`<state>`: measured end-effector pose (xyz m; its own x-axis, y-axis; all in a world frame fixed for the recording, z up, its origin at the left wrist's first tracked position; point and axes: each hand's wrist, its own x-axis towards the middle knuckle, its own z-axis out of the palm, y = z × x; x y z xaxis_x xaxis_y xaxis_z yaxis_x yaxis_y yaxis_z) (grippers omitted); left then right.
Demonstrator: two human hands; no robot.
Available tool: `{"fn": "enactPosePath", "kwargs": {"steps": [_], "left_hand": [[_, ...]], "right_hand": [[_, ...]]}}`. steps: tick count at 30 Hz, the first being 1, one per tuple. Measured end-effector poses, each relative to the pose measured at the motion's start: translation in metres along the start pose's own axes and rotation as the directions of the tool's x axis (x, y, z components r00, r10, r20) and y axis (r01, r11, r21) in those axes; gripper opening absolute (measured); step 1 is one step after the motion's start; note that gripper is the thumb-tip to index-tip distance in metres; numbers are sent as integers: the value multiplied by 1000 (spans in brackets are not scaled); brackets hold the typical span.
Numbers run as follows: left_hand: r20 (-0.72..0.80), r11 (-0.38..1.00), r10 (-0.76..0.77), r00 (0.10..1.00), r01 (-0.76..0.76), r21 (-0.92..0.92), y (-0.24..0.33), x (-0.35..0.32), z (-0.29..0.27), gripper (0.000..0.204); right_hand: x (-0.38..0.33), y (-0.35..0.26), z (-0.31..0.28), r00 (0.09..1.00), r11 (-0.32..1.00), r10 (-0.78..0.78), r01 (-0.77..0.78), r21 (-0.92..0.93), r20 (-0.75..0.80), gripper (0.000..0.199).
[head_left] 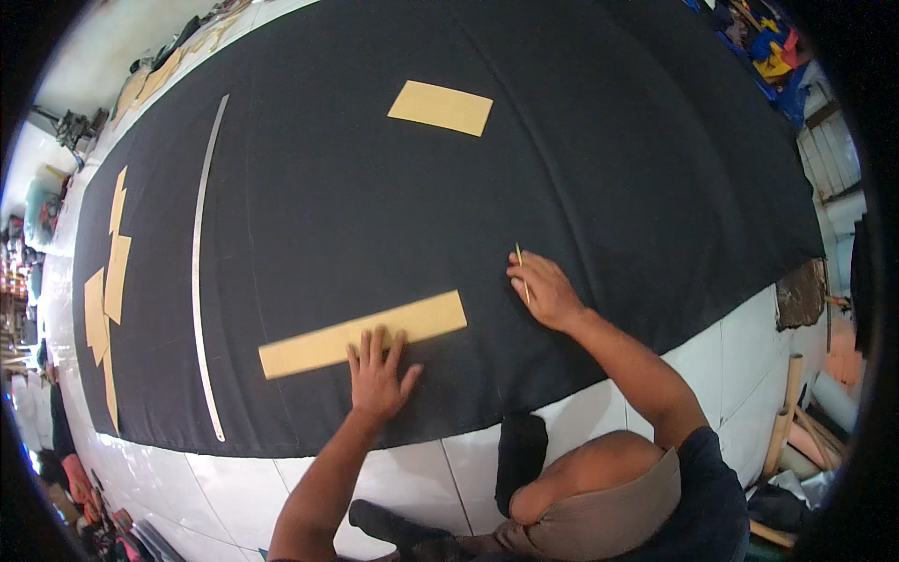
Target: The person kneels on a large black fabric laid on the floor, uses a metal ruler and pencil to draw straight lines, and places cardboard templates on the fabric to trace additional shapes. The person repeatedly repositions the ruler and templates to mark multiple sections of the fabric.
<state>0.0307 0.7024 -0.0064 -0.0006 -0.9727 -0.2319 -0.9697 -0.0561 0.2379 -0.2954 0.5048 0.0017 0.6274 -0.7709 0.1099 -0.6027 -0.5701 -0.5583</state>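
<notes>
Hands at work on a wide sheet of black fabric [393, 215] spread over a white tiled floor [412, 478], seen from above. The left hand [379, 375] lies open and flat, fingers spread, pinning the near edge of a long tan paper pattern strip [361, 334] to the cloth. The right hand [543, 290] is closed in a pinch around a thin yellowish marking stick [521, 270], its tip touching the fabric just beyond the strip's right end. A second, shorter tan pattern piece [440, 107] sits well apart, farther up the cloth. A long metal ruler [198, 272] lies along the left side, with several more tan pieces [108, 290] near the fabric's left edge. Judging by the pose, the strip is being held in place for tracing; the next stroke would call for steady pressure from the flat hand so the paper does not slide.
</notes>
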Motion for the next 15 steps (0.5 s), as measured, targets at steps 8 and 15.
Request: {"fn": "enactPosePath", "kwargs": {"steps": [8,15], "left_hand": [[-167,1000,-30,986,31,0,-19,160,-23,66],[-178,999,-48,983,46,-17,-6,154,-15,68]], "right_hand": [[153,77,-27,987,962,8,-51,-268,-158,35],[226,75,5,993,935,25,-63,-348,-112,40]]}}
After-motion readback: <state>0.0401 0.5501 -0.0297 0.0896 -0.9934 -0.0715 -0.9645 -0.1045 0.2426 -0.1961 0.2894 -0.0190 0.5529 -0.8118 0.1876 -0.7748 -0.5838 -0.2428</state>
